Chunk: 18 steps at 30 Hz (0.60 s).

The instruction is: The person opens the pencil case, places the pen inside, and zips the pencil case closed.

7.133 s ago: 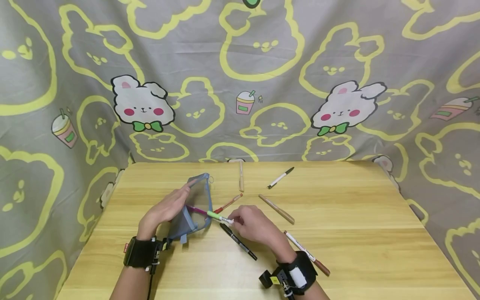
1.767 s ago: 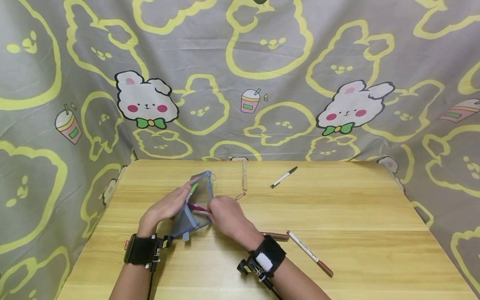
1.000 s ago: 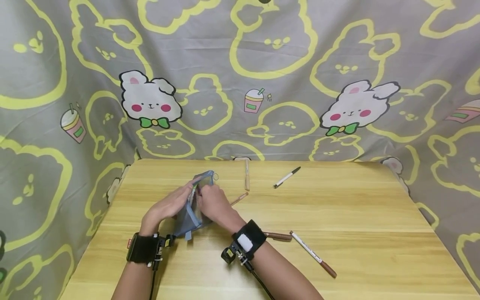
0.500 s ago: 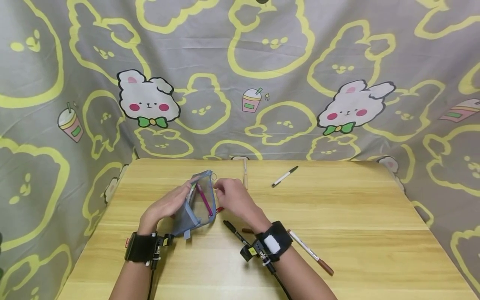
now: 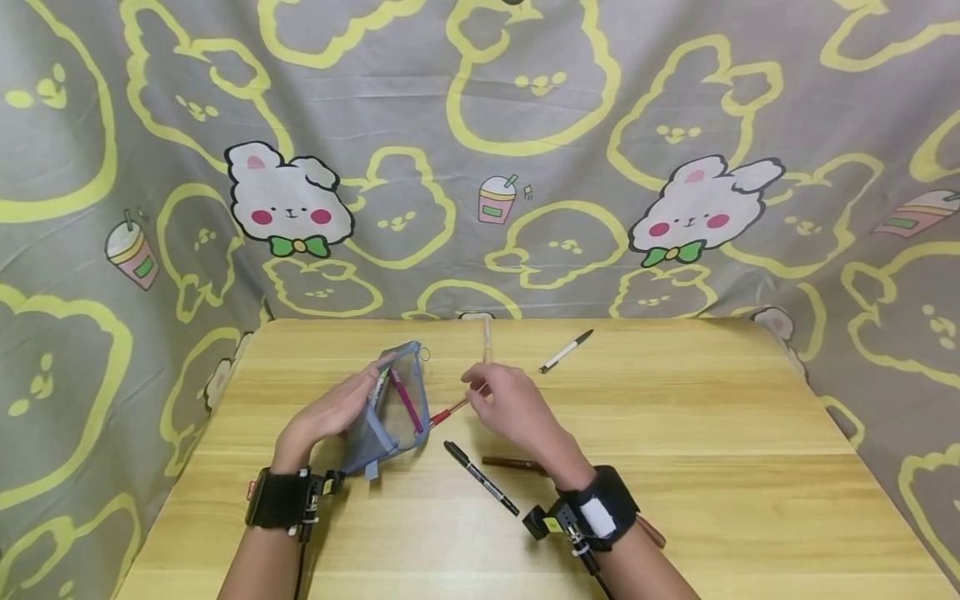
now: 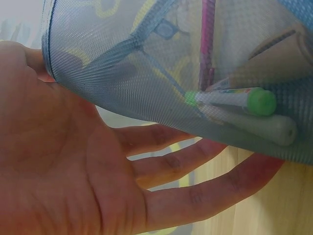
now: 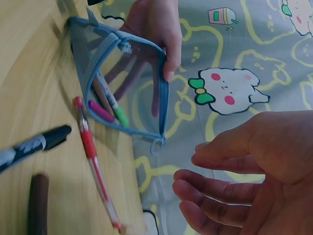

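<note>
A blue mesh pencil case [image 5: 367, 437] lies on the left with its zip mouth spread. My left hand [image 5: 330, 417] rests along its back, fingers nearly straight against the mesh in the left wrist view. Inside are a purple pen [image 5: 407, 402], a green-capped marker [image 6: 261, 102] and a tan cylinder [image 6: 269, 61]. My right hand [image 5: 517, 408] holds nothing; its fingers are loosely bent with thumb apart, above the red pen [image 7: 93, 152] and partly covering it in the head view. A black marker [image 5: 480, 479] and a dark brown marker [image 5: 513, 462] lie nearer the wrist.
At the back of the wooden table [image 5: 712, 400] lie a beige marker [image 5: 487, 337] and a black-and-white pen [image 5: 566, 351]. A red-brown pen end [image 5: 651, 532] shows beside the right wristband. A grey patterned cloth [image 5: 555, 275] rises behind the table.
The green marker and purple pen now lie inside the pencil case, and a tan marker has left the table. My right hand reached into the case, then withdrew rightward. My left hand stayed put.
</note>
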Each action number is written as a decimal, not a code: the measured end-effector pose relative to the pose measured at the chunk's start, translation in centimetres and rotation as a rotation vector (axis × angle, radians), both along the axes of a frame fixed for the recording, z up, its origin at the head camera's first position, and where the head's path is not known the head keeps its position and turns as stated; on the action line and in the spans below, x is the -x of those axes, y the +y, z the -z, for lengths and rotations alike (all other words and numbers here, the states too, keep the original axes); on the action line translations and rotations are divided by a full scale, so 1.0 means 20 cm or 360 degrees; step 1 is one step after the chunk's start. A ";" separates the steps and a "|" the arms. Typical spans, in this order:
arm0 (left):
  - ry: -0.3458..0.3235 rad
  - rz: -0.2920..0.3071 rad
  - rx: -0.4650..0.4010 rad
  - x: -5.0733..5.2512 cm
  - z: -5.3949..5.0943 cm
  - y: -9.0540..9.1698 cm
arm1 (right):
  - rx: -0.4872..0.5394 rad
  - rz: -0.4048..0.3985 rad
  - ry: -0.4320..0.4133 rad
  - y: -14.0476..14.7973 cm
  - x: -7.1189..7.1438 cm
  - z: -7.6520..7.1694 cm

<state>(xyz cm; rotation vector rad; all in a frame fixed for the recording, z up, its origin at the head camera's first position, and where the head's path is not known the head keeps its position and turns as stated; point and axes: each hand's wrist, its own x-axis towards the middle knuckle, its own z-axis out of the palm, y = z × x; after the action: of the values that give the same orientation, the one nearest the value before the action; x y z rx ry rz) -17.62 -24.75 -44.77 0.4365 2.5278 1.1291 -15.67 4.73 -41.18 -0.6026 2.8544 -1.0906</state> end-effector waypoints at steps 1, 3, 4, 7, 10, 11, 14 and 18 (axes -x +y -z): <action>-0.0003 -0.0006 0.0004 0.00 0.00 0.00 | -0.0007 0.0008 0.0015 0.03 -0.01 0.00; 0.0005 -0.0001 0.0003 0.00 0.00 0.01 | -0.0017 0.0033 0.0030 0.08 -0.03 0.01; 0.0016 0.0006 0.0011 -0.01 0.00 0.01 | -0.0029 0.0049 0.0033 0.11 -0.05 0.01; 0.0034 0.0031 0.0005 -0.02 0.01 0.00 | -0.0063 0.0107 0.0017 0.19 -0.09 0.04; 0.0053 0.0053 -0.0001 -0.03 0.02 -0.01 | -0.0103 0.0167 -0.0016 0.26 -0.13 0.06; 0.0049 0.0053 -0.0011 -0.03 0.02 -0.01 | -0.0115 0.0182 -0.0018 0.28 -0.14 0.07; 0.0040 0.0048 -0.0021 -0.03 0.02 -0.01 | -0.0154 0.0223 -0.0023 0.36 -0.16 0.09; 0.0061 0.0052 -0.0031 -0.01 0.00 0.00 | -0.0223 0.0268 -0.0066 0.48 -0.18 0.13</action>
<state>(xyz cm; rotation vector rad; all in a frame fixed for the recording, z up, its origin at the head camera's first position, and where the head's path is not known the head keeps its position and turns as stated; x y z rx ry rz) -17.40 -24.68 -44.80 0.5073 2.5350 1.1444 -12.13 14.25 -43.80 -0.3333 2.9571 -0.8985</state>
